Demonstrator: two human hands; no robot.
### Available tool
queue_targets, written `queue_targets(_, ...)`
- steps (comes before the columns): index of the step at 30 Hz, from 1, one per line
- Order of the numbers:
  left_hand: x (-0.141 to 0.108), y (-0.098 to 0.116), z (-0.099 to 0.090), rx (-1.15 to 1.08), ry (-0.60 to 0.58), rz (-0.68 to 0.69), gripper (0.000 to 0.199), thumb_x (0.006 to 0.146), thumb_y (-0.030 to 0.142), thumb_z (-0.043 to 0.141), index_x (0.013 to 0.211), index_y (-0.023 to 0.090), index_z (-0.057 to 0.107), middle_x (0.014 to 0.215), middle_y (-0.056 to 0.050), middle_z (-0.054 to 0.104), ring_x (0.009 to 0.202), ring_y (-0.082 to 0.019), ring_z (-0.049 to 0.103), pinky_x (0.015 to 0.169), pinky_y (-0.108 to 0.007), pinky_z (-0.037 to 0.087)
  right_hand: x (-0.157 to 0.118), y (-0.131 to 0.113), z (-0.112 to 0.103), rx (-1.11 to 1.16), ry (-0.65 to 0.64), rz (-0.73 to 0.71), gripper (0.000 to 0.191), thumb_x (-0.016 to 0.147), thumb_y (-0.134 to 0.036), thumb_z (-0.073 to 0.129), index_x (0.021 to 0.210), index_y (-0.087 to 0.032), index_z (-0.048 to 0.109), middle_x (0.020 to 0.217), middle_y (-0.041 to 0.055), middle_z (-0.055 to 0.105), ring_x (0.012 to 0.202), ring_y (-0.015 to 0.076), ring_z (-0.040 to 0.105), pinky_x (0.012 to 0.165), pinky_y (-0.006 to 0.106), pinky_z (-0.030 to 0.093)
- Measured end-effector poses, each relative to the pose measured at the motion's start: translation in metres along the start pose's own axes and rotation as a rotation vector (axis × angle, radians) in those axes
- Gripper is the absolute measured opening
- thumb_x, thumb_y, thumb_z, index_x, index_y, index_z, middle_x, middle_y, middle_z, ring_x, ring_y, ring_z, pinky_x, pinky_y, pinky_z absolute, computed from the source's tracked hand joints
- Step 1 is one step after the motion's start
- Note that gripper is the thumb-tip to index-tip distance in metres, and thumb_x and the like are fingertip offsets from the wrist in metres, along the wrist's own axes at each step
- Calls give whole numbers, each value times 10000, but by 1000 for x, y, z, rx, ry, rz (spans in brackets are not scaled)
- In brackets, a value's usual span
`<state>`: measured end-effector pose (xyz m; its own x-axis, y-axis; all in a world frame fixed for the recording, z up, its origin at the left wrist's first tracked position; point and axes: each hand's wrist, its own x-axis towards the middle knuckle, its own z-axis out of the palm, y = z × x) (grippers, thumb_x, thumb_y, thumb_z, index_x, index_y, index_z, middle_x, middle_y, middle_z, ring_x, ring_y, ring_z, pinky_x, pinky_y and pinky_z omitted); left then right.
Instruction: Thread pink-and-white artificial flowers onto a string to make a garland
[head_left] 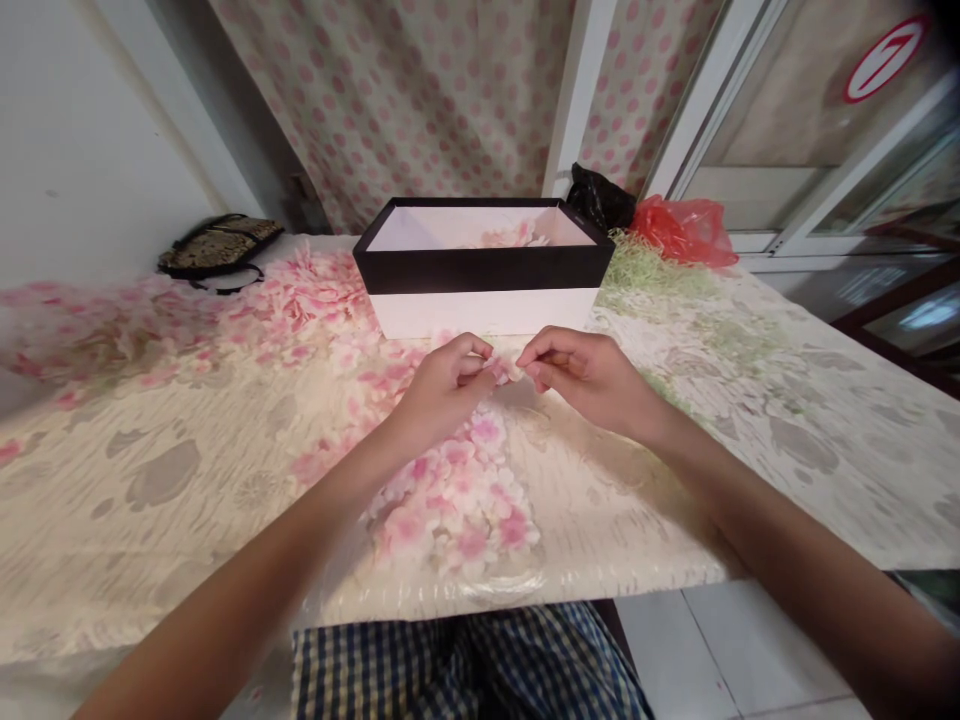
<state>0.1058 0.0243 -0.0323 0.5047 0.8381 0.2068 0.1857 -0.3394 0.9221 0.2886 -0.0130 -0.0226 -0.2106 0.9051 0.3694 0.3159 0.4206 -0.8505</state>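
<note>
Between my two hands, just in front of the box, is a small pale pink flower petal piece [501, 370]. My left hand [454, 378] pinches it between thumb and curled fingers. From the other side my right hand [589, 375] pinches its edge with thumb and forefinger. Behind them stands an open black-and-white box [484, 272], with some pink flowers [517, 235] visible inside. Under and in front of my left hand lies a heap of pink and white artificial blossoms [465, 500].
More pink blossoms [300, 300] spread over the left of the patterned tablecloth [600, 520]. A dark patterned pouch [219, 246] lies at the back left. Pale green shredded filler [652, 272], a red plastic bag [686, 230] and a black plastic bag [600, 200] are at the back right.
</note>
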Motion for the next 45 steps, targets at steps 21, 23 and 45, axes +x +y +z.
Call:
queue_targets(21,-2,2,6,-224,-98,-39,102,789,222,604,823,163,529,773,-30,671,770,-142,654,729,-263,490,-3,15,11,-704,73,-414,59,880,-146,415,896,-196,442,967,108,495,948,233,513,823,409,454)
queue_targets(23,-2,3,6,-231,-87,-38,109,786,220,608,816,159,523,803,-39,672,787,-142,653,754,-267,491,-3,16,11,-722,88,-422,53,879,-149,417,898,-194,440,974,114,494,952,239,513,821,418,455)
queue_targets(45,2,4,-18,350,137,157,108,874,248,457,872,189,546,869,-34,645,844,-168,628,753,-266,458,-1,18,4,-330,134,-130,151,841,-114,438,932,-199,524,819,21,582,732,138,561,691,286,442)
